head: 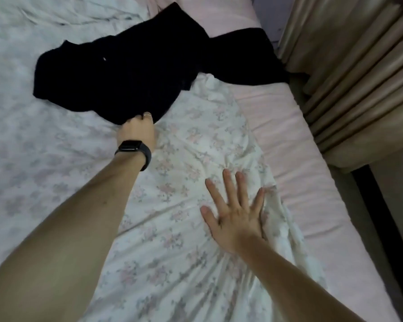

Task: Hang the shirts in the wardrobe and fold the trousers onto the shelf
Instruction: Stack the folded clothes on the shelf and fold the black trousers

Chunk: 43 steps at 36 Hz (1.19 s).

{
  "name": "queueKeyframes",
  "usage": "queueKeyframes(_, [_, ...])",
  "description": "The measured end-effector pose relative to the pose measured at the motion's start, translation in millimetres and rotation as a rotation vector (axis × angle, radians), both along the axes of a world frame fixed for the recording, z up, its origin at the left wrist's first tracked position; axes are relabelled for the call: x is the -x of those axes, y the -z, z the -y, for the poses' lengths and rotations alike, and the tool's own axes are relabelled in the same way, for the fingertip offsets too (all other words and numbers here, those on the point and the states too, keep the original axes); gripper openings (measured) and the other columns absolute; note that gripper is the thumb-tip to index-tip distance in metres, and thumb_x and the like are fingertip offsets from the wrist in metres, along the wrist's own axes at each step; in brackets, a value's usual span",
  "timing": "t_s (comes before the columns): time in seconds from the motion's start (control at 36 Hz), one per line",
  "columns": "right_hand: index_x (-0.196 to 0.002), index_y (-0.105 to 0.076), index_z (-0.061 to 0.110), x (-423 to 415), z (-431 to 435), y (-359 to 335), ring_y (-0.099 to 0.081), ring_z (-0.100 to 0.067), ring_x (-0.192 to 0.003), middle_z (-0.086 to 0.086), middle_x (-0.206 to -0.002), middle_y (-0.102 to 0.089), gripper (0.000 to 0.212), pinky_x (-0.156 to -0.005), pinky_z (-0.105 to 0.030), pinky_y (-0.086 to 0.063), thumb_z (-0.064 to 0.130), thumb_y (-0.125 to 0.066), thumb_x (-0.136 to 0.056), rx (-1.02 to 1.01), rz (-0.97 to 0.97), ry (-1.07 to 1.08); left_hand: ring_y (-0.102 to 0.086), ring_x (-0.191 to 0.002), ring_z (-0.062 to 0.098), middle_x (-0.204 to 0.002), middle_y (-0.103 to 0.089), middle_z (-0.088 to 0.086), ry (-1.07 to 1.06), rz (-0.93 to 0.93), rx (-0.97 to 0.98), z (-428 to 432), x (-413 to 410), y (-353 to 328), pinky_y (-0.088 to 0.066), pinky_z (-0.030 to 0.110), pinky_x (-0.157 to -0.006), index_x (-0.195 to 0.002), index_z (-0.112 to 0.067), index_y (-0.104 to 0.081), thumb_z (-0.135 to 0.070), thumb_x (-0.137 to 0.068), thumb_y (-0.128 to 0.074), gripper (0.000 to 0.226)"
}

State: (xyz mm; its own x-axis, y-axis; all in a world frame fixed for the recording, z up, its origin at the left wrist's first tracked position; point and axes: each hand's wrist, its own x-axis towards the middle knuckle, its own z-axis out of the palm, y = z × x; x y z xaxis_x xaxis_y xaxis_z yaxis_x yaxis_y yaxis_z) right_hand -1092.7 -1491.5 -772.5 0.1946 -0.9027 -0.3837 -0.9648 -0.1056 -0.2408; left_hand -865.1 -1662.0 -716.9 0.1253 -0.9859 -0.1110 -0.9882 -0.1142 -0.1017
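The left hand is pinching the near hem of the black garment, its fingers closing on the cloth edge with the fingertips hidden under the fold; a ring is showing on one finger and a dark smartwatch is sitting on the wrist. The right hand is lying flat with its fingers spread apart, gripping nothing, pressing on the floral bedsheet near to and right of the garment's hem.

The black garment is lying crumpled on the bed, spreading away from the held hem toward the far side, with one dark part trailing right onto the pink sheet toward the beige curtain. Whether it is a shirt or trousers cannot be told from this view, since the cloth is too dark to show seams.

The garment is looking soft, limp and light, so it is likely going to sag and drag when lifted by one corner. Judging from its lie, taking a second hold at the far end, at the shoulders or the waistband, would probably be keeping it from bunching. The loose floral bedsheet beneath may be lifting along with it unless it is held down.
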Motion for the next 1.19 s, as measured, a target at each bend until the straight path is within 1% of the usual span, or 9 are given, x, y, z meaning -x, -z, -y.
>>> queueKeyframes(0.31, [-0.146, 0.032, 0.052, 10, 2, -8, 0.045, -0.022, -0.141, 0.01, -0.151, 0.05, 0.065, -0.111, -0.07, 0.018, 0.075, 0.002, -0.093, -0.199, -0.087, -0.033, -0.058, -0.11, 0.035, -0.131, -0.052, 0.013, 0.137, -0.059, -0.132, -93, 18, -52, -0.044, 0.039, -0.079, -0.143, -0.011, -0.043, -0.032, -0.105, -0.042, 0.043])
queueKeyframes(0.42, [-0.153, 0.014, 0.052, 0, 19, -48, 0.024, -0.027, -0.152, 0.007, -0.164, 0.029, 0.086, -0.117, -0.069, 0.001, 0.087, -0.022, -0.084, -0.362, -0.049, -0.013, -0.059, -0.11, 0.027, -0.127, -0.056, 0.003, 0.101, -0.304, -0.241, -158, 19, -93, -0.051, 0.038, -0.086, -0.142, -0.022, -0.049, -0.039, -0.103, -0.045, 0.043])
queueKeyframes(0.5, [-0.157, 0.004, 0.049, -8, 0, -91, -0.005, -0.027, -0.156, 0.001, -0.17, -0.003, 0.109, -0.122, -0.053, -0.021, 0.088, -0.05, -0.071, -0.419, 0.212, 0.072, -0.06, -0.106, 0.022, -0.122, -0.06, -0.002, 0.032, -0.481, -0.299, -205, 25, -131, -0.051, 0.032, -0.08, -0.138, -0.027, -0.054, -0.04, -0.102, -0.049, 0.039])
queueKeyframes(0.64, [-0.15, -0.028, 0.028, -17, -97, -175, -0.055, -0.021, -0.125, 0.007, -0.144, -0.041, 0.09, -0.09, -0.028, -0.052, 0.06, -0.073, -0.08, -0.184, 0.529, 0.307, -0.065, -0.093, 0.017, -0.104, -0.066, -0.007, 0.018, -0.669, -0.358, -270, 31, -205, -0.054, 0.032, -0.074, -0.125, -0.031, -0.064, -0.037, -0.098, -0.055, 0.029])
queueKeyframes(0.72, [-0.121, -0.048, 0.018, -15, -141, -221, -0.061, -0.014, -0.104, 0.007, -0.122, -0.046, 0.06, -0.064, -0.009, -0.042, 0.05, -0.079, -0.081, -0.107, 0.581, 0.442, -0.066, -0.087, 0.019, -0.102, -0.068, -0.004, 0.047, -0.715, -0.389, -302, 34, -254, -0.054, 0.031, -0.069, -0.127, -0.03, -0.063, -0.036, -0.097, -0.057, 0.031])
queueKeyframes(0.83, [-0.098, -0.042, 0.015, -7, -191, -276, -0.057, -0.023, -0.09, 0.0, -0.105, -0.045, 0.053, -0.062, -0.028, -0.041, 0.039, -0.085, -0.077, 0.154, 0.521, 0.555, -0.06, -0.065, 0.018, -0.071, -0.061, -0.01, 0.104, -0.755, -0.373, -347, 37, -315, -0.04, 0.025, -0.054, -0.09, -0.037, -0.064, -0.034, -0.092, -0.058, 0.007])
queueKeyframes(0.92, [-0.109, -0.041, 0.01, 5, -232, -307, -0.056, -0.039, -0.096, -0.008, -0.115, -0.041, 0.066, -0.064, -0.039, -0.046, 0.04, -0.088, -0.072, 0.286, 0.442, 0.671, -0.055, -0.056, 0.015, -0.063, -0.059, -0.009, 0.115, -0.792, -0.351, -389, 37, -352, -0.038, 0.027, -0.05, -0.069, -0.04, -0.057, -0.031, -0.088, -0.06, 0.021])
queueKeyframes(1.0, [-0.137, -0.041, 0.015, 15, -267, -332, -0.049, -0.036, -0.117, -0.009, -0.138, -0.038, 0.08, -0.077, -0.045, -0.048, 0.052, -0.08, -0.077, 0.253, 0.32, 0.667, -0.055, -0.053, 0.009, -0.066, -0.065, -0.007, 0.127, -0.862, -0.323, -426, 30, -383, -0.041, 0.027, -0.051, -0.084, -0.04, -0.068, -0.034, -0.085, -0.061, 0.01])
queueKeyframes(1.19, [-0.121, -0.063, 0.031, 14, -343, -363, -0.046, -0.028, -0.118, 0.007, -0.127, -0.059, 0.042, -0.092, -0.041, -0.048, 0.061, -0.054, -0.092, 0.222, 0.127, 0.477, -0.051, -0.045, 0.005, -0.072, -0.069, -0.007, 0.175, -0.86, -0.28, -496, 9, -414, -0.04, 0.024, -0.047, -0.102, -0.037, -0.069, -0.034, -0.091, -0.06, 0.014])
